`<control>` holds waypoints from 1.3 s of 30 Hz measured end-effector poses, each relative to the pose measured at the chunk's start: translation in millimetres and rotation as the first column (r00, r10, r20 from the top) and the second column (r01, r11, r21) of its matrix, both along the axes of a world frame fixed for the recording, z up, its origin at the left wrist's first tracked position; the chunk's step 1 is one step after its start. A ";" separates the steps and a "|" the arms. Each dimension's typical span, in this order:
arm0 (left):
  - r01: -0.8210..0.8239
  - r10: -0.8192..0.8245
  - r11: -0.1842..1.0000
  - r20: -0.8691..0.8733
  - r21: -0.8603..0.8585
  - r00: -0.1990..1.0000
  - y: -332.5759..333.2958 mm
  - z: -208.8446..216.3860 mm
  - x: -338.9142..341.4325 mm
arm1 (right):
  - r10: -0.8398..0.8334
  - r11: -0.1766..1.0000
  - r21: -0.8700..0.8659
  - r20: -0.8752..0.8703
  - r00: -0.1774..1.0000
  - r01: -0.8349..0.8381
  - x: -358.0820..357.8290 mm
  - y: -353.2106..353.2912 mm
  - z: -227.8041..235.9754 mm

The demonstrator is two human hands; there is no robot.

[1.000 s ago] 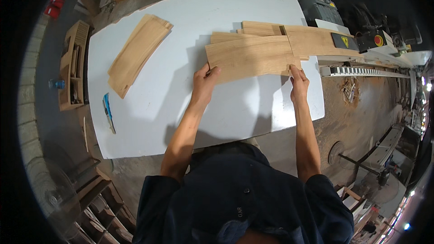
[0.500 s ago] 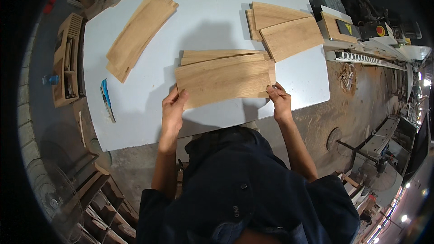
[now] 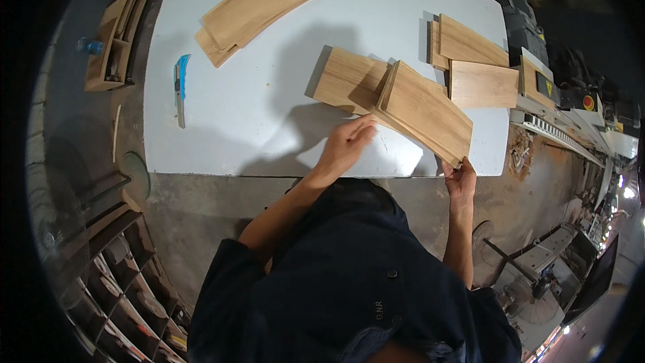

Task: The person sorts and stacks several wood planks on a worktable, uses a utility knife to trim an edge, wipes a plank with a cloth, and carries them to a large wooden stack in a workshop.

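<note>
Gripping board stack point(image 3: 430, 102) at five-o'clock corner with right hand point(image 3: 461, 181), forearm point(image 3: 459, 236) toward twelve. Pointing bent left hand point(image 3: 345, 148) toward one o'clock, at nine-o'clock corner; cannot tell whether gripping.

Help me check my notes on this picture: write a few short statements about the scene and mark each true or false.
1. The right hand grips a corner of the overlapping boards. True.
2. The knife lies by the table's right edge. False: the blue and grey utility knife lies near the left edge of the white table.
3. The left hand is close to the left end of the overlapping boards. True.
4. All the boards lie in one stack. False: a separate stack lies at the upper left.
5. A round red button shows at the far right. True.
</note>
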State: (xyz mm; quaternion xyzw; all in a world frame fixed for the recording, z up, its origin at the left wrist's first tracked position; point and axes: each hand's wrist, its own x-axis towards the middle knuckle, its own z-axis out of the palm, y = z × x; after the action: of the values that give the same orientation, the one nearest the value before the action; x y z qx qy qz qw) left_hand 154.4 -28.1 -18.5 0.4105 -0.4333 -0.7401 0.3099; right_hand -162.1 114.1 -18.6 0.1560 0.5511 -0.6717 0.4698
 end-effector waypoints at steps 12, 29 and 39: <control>0.170 -0.155 0.985 -0.360 0.012 0.920 -74.4 -12.8 -46.1 | 0.047 0.993 -0.112 0.034 0.998 -0.043 -13.1 13.3 -11.6; -0.051 0.292 0.897 0.501 -0.439 0.815 -45.0 -39.7 43.2 | 0.286 0.958 0.041 -0.256 0.923 -0.285 -41.3 17.1 -38.2; -0.212 0.297 0.880 0.145 -0.425 0.944 -0.2 -50.2 1.4 | 0.337 0.938 0.163 -0.206 0.919 -0.307 -65.9 11.8 -25.1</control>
State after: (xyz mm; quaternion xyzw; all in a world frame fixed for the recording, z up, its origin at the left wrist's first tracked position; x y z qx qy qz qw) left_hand 155.8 -28.4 -68.7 0.4657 -0.5481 -0.5407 0.4362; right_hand -228.0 125.9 -43.7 0.0137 0.6618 -0.5620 0.4959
